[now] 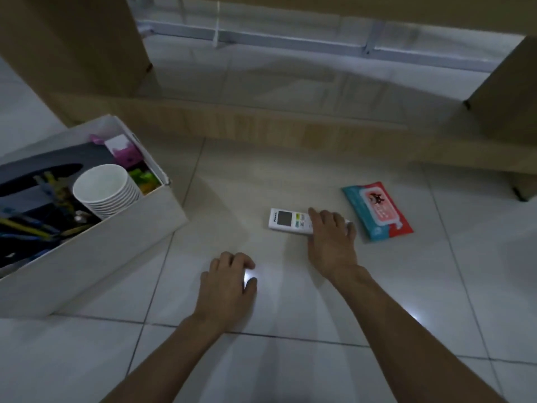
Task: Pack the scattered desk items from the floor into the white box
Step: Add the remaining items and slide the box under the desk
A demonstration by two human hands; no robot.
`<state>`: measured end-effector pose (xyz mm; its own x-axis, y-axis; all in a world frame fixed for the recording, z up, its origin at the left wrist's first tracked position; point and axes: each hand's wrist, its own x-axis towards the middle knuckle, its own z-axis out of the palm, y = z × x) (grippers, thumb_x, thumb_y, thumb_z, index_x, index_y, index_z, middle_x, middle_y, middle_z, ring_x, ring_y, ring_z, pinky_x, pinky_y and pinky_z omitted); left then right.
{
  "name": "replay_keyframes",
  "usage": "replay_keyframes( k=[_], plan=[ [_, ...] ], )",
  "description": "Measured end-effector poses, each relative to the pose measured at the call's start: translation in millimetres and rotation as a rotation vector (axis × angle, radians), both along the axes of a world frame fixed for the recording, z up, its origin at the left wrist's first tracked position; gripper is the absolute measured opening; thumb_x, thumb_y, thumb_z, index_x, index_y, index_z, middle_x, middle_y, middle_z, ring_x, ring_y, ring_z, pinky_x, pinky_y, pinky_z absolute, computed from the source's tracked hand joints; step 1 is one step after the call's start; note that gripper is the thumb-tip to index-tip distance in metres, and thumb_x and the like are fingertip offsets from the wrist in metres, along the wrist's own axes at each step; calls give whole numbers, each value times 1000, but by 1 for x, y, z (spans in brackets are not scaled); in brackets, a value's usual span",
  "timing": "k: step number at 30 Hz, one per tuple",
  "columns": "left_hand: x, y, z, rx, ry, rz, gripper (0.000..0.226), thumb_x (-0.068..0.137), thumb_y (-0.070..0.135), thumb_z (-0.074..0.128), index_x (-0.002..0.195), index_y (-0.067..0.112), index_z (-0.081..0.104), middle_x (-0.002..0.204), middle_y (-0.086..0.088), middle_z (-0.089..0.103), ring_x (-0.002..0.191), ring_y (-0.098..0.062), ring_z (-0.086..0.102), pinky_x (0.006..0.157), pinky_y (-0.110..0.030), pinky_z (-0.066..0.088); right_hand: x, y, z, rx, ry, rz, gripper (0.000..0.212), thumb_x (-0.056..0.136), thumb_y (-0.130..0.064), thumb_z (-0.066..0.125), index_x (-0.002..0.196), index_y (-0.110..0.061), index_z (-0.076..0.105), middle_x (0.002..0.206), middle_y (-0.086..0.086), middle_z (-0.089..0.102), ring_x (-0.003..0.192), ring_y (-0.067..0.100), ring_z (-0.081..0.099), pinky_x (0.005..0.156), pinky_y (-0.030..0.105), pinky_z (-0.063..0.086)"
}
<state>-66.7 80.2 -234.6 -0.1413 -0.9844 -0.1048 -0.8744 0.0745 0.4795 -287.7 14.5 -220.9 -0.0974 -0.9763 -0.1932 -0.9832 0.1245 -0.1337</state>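
Head view: remote (286,221) (floor) under right fingers (334,221).

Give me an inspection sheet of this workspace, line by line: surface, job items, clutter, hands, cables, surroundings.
Surface: pale tiled floor with dark grout lines and light glare.
Job's things: white box on the left, open, already holding a stack of paper cups, pens and coloured items; white remote control and wet wipes pack lie on the floor, apart from each other.
Clutter: nothing seen beyond these.
Hands: right hand rests on the remote's right end, grasp not closed; left hand is flat on the floor, empty.
Cables: nothing seen.
Surroundings: wooden furniture panels behind and at right; a pale metal frame beyond.
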Motion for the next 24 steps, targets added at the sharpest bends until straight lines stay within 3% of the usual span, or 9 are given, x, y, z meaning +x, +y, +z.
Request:
replay_keyframes(
  k=[2, 6, 12, 14, 17, 19, 21, 22, 24],
  plan=[
    [-2, 3, -4, -63, -19, -1, 27, 89, 35, 58, 115, 29, 58, 112, 4, 53, 101, -21, 53, 79, -35, 42, -2, 1, -4, -36, -10, 23, 61, 96, -35, 55, 150, -24, 30, 140, 7, 44, 129, 29, 37, 110, 47, 25],
    [0, -3, -9, -49, 22, -9, 25, 87, 34, 61, 112, 29, 59, 109, 4, 55, 99, -20, 54, 79, -36, 44, 30, 15, -2, -49, -172, 45, 57, 91, -42, 59, 142, -24, 40, 130, 7, 46, 120, 28, 41, 94, 40, 35],
    [16, 5, -1, 33, 449, 250, 11, 89, 14, 57, 92, 24, 60, 96, 5, 67, 90, -13, 64, 82, -30, 50, 102, 69, 2, -116, -590, 10, 45, 90, -33, 62, 130, -19, 48, 120, 5, 49, 111, 26, 46, 91, 35, 42],
    [35, 19, 1, -54, 395, 229, 15, 87, 22, 53, 97, 25, 64, 101, 6, 64, 95, -14, 63, 86, -31, 49, 105, 69, 13, -182, -699, 2, 43, 88, -27, 66, 127, -16, 52, 117, 7, 52, 109, 26, 50, 85, 18, 38],
    [80, 38, 4, -5, 78, 236, 33, 90, 40, 48, 122, 36, 55, 132, 14, 48, 126, -11, 46, 98, -31, 36, 116, 41, 63, -284, -909, 75, 40, 90, -18, 68, 126, -25, 52, 120, 3, 55, 108, 15, 56, 78, 0, 37],
    [116, 49, 0, 66, -85, 216, 52, 90, 54, 43, 140, 43, 36, 153, 21, 23, 146, -6, 17, 110, -36, 20, 139, 6, 109, -338, -973, 260, 40, 92, -23, 65, 129, -29, 50, 124, -1, 57, 112, 8, 57, 89, 7, 40],
    [142, 58, -7, 112, -84, 160, 64, 91, 63, 36, 150, 47, 18, 160, 26, -2, 151, -3, -6, 117, -39, 7, 179, -33, 151, -335, -959, 516, 44, 92, -30, 61, 135, -27, 49, 128, -4, 58, 117, 9, 56, 96, 22, 43],
    [149, 61, -9, 144, -108, 128, 66, 92, 67, 33, 152, 48, 14, 160, 26, -6, 150, -4, -8, 117, -39, 3, 204, -51, 169, -319, -918, 627, 45, 93, -29, 61, 136, -27, 48, 129, -5, 56, 117, 9, 54, 95, 26, 43],
    [155, 63, -13, 249, -157, 83, 66, 91, 73, 26, 151, 45, 27, 163, 17, 18, 151, -11, 15, 114, -35, 6, 262, -83, 190, -263, -740, 788, 49, 95, -24, 62, 140, -25, 46, 131, -2, 51, 115, 10, 49, 91, 26, 38]
  ],
)
